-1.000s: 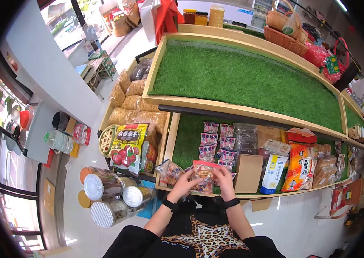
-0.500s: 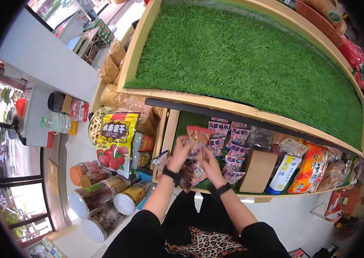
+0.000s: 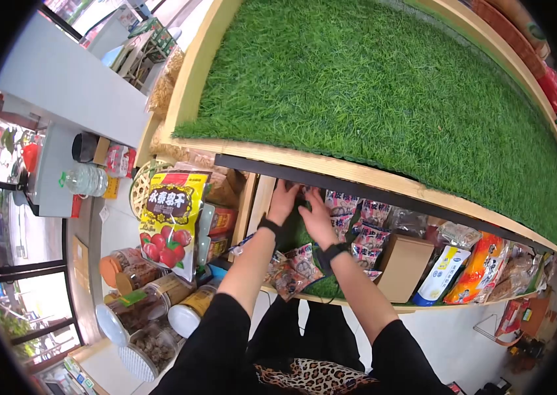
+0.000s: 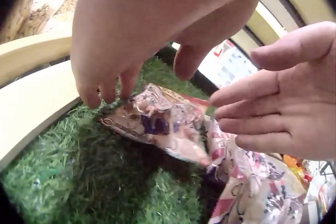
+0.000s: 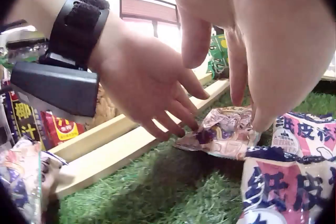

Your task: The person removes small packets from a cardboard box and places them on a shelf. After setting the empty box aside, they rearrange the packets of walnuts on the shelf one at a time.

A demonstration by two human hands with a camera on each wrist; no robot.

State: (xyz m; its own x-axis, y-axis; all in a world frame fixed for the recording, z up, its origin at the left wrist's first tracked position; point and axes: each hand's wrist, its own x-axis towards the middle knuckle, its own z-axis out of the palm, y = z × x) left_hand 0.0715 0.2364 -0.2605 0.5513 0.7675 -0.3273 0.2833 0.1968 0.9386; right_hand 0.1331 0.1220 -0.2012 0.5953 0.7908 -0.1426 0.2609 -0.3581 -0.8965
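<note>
A clear-and-pink snack packet lies on the green artificial turf in the corner of the lower bin. My left hand reaches over it, fingertips right at the packet's edge in the left wrist view and thumb apart from it. My right hand is on the other side, its fingers extended and palm facing the packet. Neither hand grips it. In the head view the hands mostly hide this packet. Pink-and-white packets with dark lettering lie in rows to its right. More snack packets lie below my forearms.
Wooden rails edge the bin, and a raised turf-covered display overhangs behind it. A brown box and a white-and-blue pouch stand to the right. On the left are a yellow dried-fruit bag and several lidded jars.
Both hands have carried the red-topped packet from near the front, away into the bin's far left corner, and let it go on the turf. The head view has tilted and come closer.
</note>
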